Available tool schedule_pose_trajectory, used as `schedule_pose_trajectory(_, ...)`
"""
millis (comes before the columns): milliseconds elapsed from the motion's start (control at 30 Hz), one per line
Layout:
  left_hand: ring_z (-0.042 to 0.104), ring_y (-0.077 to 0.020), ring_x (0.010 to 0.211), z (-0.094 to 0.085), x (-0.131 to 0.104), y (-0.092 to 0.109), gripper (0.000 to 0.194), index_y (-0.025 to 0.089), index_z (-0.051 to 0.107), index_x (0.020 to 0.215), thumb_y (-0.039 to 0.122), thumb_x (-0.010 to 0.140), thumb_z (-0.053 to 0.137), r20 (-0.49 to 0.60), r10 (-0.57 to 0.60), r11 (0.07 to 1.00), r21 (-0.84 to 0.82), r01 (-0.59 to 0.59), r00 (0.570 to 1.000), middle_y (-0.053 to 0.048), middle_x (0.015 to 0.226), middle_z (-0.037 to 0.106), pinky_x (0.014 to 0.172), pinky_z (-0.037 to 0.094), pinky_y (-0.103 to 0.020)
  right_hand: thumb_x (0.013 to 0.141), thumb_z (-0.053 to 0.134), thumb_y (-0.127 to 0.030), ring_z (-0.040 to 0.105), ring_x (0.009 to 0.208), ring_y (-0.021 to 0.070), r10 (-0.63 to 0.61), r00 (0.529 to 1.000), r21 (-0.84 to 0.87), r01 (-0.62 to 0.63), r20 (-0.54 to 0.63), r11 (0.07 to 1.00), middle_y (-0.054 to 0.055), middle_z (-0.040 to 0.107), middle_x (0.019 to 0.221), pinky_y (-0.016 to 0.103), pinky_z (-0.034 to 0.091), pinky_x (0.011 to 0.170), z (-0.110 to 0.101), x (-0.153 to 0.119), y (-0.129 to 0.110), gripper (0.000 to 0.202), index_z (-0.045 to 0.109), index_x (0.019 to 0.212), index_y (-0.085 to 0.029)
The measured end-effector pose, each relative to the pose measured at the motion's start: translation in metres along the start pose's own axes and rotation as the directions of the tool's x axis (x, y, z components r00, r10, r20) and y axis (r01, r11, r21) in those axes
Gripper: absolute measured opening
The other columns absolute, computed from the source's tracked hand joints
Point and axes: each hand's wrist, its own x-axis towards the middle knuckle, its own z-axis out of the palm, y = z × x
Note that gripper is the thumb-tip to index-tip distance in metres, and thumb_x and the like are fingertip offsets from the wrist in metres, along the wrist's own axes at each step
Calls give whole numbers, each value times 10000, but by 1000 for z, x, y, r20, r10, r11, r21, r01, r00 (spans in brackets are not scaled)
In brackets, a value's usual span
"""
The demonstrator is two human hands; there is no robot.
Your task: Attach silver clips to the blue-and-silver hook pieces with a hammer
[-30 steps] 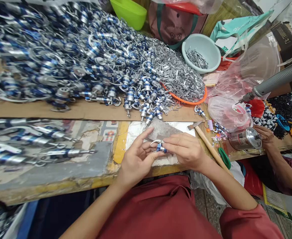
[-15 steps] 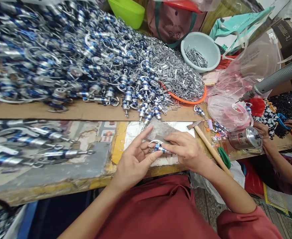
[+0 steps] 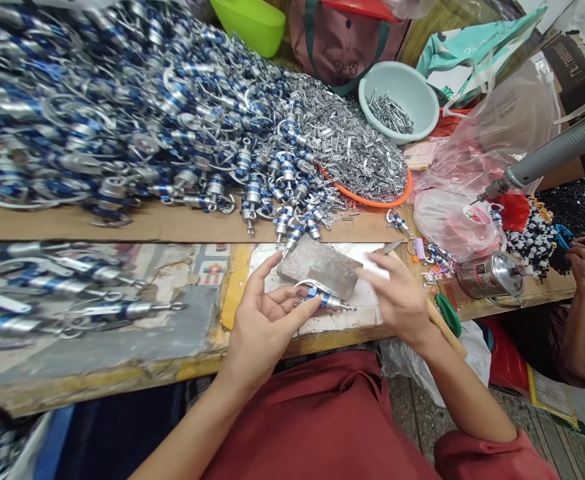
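On the tabletop (image 3: pixel 172 350) sat a grey block (image 3: pixel 317 261). Before it, the left hand (image 3: pixel 265 323) pinched, while the blurred right hand (image 3: pixel 403 303) was half-open, seemingly empty. Between them, in the left's fingers, the blue-and-silver piece (image 3: pixel 329 299) pointed lengthwise rightward.

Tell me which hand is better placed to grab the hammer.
Likely the right hand: it looks empty and is close to the hammer, while the left hand holds a blue-and-silver piece.
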Motion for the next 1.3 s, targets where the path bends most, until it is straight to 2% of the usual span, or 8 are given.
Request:
schedule_pose_trajectory(133,659,-146,711,0,0,-3,940,189,285,1366,234,580,798,-4,22,1000,10,-22,1000,11,694,659,753,567,-342,861,531,-294,597,975,261,484,866,-402,-401,127,823,139,618,1056,397,503,806,-23,-27,37,364,547,1199,-162)
schedule_pose_trajectory(233,659,-147,714,1,1,-3,946,175,288,1366,247,574,801,-15,32,999,27,-31,999,16,692,650,748,567,-327,870,506,-337,617,847,246,622,741,-466,-470,254,750,106,633,926,369,510,716,-26,-41,48,300,581,1097,-157)
schedule_pose_trajectory(400,659,-150,728,2,0,-1,954,160,270,1374,244,584,799,1,19,1000,23,-19,1000,19,698,638,751,568,-338,903,469,-265,623,840,175,310,940,-164,-287,141,944,68,652,961,270,495,725,-26,-32,9,287,525,1172,-183)
schedule_pose_trajectory(600,665,-149,708,3,-1,0,961,169,279,1363,247,566,811,-10,19,1000,8,-19,1000,27,690,641,740,569,-327,879,427,-86,626,764,131,-20,968,-131,54,249,990,33,669,928,210,475,654,-35,-10,-31,530,366,1377,-257)
schedule_pose_trajectory(833,666,-150,702,5,-2,0,948,176,277,1372,255,587,801,-26,20,1000,9,-20,999,19,697,651,734,572,-342,869,398,-63,626,709,133,8,961,-166,39,275,985,41,673,852,217,492,619,-27,-19,-29,521,406,1367,-216)
schedule_pose_trajectory(1033,663,-153,719,3,-2,-1,921,177,309,1367,268,591,797,-28,59,996,69,-57,998,17,704,647,735,567,-321,895,499,-249,640,1004,183,298,942,-22,-298,151,954,78,645,1181,300,524,849,-29,-40,5,449,458,1342,-234)
schedule_pose_trajectory(1200,668,-181,757,-4,-2,-2,361,161,671,945,318,635,767,13,142,948,285,-140,990,-43,781,695,775,557,-319,899,486,-382,663,957,207,488,833,-187,-452,262,872,77,694,1083,344,532,829,-29,-47,53,348,621,1177,-221)
schedule_pose_trajectory(1300,660,-179,739,-10,0,-4,136,206,716,781,315,699,718,78,311,838,447,-312,947,-35,800,708,738,552,-305,896,499,-322,656,859,188,357,926,-265,-315,125,911,81,704,957,311,521,773,-11,-23,62,270,685,1046,-196)
